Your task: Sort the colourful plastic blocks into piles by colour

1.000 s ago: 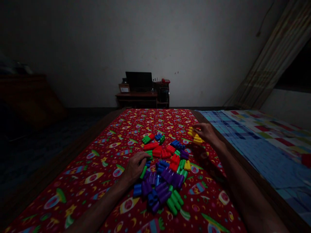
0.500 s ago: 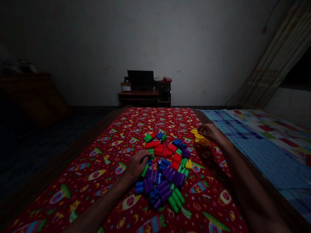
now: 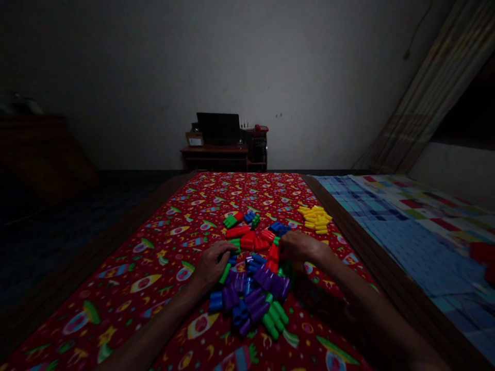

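Note:
Plastic building blocks lie in a loose pile in the middle of the red cloth. My left hand rests at the pile's left edge, fingers stretched out and touching a green block. Red blocks lie just beyond its fingertips; purple blocks and a green block are nearer to me. Over the pile's right side, my right hand reaches down with fingers curled; what they hold, if anything, is hidden. Farther right sits a separate cluster of yellow blocks.
The patterned red cloth covers a long surface with dark edges. A blue checked cloth spreads on the right. Against the far wall stands a desk with a black monitor. A curtain hangs at the right.
My right hand has left the yellow cluster and moved left and toward me, onto the pile's right side, covering the lone yellow block there. My left hand has stayed in place on the pile.

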Demonstrator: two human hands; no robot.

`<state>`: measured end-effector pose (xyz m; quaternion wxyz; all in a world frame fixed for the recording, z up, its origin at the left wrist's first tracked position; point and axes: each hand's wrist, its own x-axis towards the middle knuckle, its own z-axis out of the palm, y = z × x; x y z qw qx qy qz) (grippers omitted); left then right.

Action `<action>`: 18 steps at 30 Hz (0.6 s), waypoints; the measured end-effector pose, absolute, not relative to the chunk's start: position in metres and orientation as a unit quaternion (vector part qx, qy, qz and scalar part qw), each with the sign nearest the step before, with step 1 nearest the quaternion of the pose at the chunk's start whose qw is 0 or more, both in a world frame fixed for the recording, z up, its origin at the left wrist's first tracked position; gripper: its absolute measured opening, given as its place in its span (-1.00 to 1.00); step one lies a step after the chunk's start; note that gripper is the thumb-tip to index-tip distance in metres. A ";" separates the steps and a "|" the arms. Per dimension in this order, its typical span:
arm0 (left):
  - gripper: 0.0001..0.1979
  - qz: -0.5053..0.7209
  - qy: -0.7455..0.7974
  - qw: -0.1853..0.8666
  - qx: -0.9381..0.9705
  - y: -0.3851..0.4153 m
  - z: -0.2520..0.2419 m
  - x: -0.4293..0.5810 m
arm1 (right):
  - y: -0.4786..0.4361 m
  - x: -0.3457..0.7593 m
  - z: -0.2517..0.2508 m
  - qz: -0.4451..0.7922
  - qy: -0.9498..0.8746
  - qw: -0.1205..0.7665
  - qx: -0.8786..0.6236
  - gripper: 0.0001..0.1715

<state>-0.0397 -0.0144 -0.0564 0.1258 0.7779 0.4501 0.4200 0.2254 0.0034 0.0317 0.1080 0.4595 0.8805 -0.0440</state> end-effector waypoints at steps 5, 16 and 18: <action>-0.75 0.419 0.447 0.123 0.781 -0.014 -0.057 -0.041 | -0.002 0.220 0.030 -0.043 0.888 0.109 0.444 -0.69; -0.74 0.413 0.458 0.124 0.777 -0.016 -0.057 -0.040 | 0.039 0.278 0.053 -0.168 0.854 -0.081 0.485 -0.66; -0.74 0.411 0.459 0.122 0.778 -0.016 -0.057 -0.040 | 0.052 0.306 0.055 -0.118 0.802 -0.164 0.562 -0.68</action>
